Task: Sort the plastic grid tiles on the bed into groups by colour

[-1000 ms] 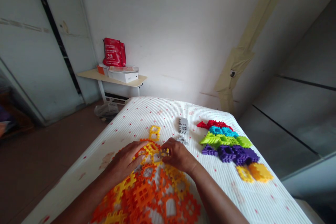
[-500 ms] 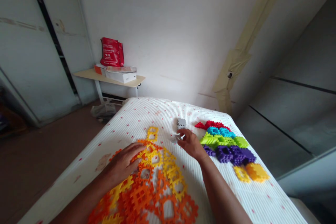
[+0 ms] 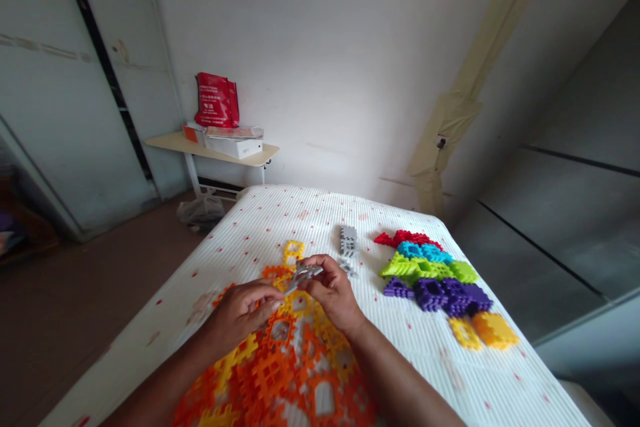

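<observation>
My right hand [image 3: 331, 290] pinches a small grey plastic tile [image 3: 303, 273] and holds it just above a joined sheet of orange and yellow window tiles [image 3: 285, 360]. The fingertips of my left hand [image 3: 242, 310] meet the grey tile's near end and also rest on the sheet. A loose yellow tile [image 3: 293, 253] lies just beyond the sheet. More grey tiles [image 3: 349, 241] lie to the right of my hands.
On the white ribbed mat [image 3: 465, 373] lie rows of red [image 3: 406, 238], blue [image 3: 423, 251], green [image 3: 430, 269], purple [image 3: 443, 292] and yellow-orange tiles [image 3: 484, 330]. A small table [image 3: 213, 150] with a red bag [image 3: 216, 100] and boxes stands by the wall.
My right hand reached to the grey tiles, picked one up and brought it back over the sheet. My left hand lifted slightly to meet the grey tile.
</observation>
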Demonstrator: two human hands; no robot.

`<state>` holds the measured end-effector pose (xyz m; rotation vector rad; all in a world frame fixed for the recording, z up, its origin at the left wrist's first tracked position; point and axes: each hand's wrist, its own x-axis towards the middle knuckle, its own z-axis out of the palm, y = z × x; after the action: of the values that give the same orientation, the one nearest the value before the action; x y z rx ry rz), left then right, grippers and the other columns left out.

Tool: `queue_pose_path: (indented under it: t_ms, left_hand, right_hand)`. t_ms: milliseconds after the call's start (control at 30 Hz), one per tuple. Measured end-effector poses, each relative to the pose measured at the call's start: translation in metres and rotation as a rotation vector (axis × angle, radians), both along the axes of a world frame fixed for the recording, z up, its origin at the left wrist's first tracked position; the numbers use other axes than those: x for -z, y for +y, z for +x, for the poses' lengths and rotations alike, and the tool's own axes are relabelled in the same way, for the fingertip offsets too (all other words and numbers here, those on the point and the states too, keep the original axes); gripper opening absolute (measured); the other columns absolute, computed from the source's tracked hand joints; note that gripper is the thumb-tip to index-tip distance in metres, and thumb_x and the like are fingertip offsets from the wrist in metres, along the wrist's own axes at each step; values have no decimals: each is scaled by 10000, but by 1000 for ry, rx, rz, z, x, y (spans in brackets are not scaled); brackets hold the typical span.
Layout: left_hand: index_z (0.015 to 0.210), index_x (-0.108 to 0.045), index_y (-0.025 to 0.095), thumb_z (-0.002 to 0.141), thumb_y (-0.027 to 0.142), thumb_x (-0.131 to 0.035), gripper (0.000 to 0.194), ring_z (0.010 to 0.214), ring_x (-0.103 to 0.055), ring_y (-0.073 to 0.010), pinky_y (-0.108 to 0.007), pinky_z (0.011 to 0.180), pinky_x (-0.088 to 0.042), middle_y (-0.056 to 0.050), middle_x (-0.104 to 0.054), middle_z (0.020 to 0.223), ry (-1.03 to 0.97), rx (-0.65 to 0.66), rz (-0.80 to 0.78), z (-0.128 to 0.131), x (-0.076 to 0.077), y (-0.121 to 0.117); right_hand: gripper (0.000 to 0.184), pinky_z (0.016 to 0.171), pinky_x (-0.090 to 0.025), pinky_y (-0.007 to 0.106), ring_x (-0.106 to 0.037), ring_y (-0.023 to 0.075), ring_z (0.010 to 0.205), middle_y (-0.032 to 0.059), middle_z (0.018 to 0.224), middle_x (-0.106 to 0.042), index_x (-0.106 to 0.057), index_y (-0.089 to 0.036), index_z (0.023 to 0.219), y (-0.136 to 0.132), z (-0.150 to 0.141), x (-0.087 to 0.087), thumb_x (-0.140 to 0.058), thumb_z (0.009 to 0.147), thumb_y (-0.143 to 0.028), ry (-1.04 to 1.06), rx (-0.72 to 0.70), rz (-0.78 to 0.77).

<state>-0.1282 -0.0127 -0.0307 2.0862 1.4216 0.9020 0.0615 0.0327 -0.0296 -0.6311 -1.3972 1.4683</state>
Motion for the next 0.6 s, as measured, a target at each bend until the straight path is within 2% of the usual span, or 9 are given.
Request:
queue_pose_path:
  t_ms: [133, 233, 300, 467, 533, 600]
  left_hand:
    - [607, -570, 165, 843, 365, -429, 340, 589, -512, -116, -210, 562, -390, 9, -534, 608, 66, -7, -11, 1, -1, 0]
    - [605, -538, 163, 857, 363, -388, 354, 585, -492, -114, -212, 556, -366, 14, -500, 605, 81, -12, -21, 1, -2, 0]
    - [619, -537, 163, 865, 353, -368, 354, 593, -493, -114, -213, 563, -362, 13, -498, 613, 90, -3, -21, 1, -2, 0]
    - [584, -502, 169, 873, 336, -358, 364, 586, -485, -110, -211, 566, -358, 19, -467, 596, 120, -2, 7, 2, 0, 0]
    - [572, -498, 170, 871, 333, -363, 366, 574, -481, -108, -209, 553, -359, 21, -462, 587, 130, -7, 16, 2, 0, 0]
    - [573, -518, 170, 870, 330, -363, 371, 569, -487, -110, -208, 546, -368, 17, -475, 582, 139, -8, 19, 2, 1, 0]
  right_hand:
    - [241, 671, -473, 244, -610, 132, 782, -8, 870, -634, -543, -223, 857, -8, -10, 12, -698, 684, -290, -8, -5, 3]
    - [221, 686, -477, 251, -614, 140, 811, 3, 909, -633, -547, -224, 894, -8, -7, 15, -668, 731, -312, -103, -6, 82]
    - [225, 713, -478, 267, -607, 144, 816, 13, 931, -635, -561, -223, 949, -7, -1, 13, -646, 758, -303, -256, 50, 216]
    - [291, 874, -427, 363, -541, 203, 978, 73, 1046, -635, -589, -199, 1074, -6, 8, -1, -614, 786, -230, -680, 184, 770]
    - [290, 884, -423, 368, -534, 206, 982, 84, 1058, -633, -585, -188, 1098, -8, 7, -5, -579, 808, -197, -767, 185, 875]
    - [287, 855, -443, 335, -542, 194, 961, 86, 1047, -631, -583, -184, 1106, -10, 6, -7, -550, 821, -175, -813, 163, 894]
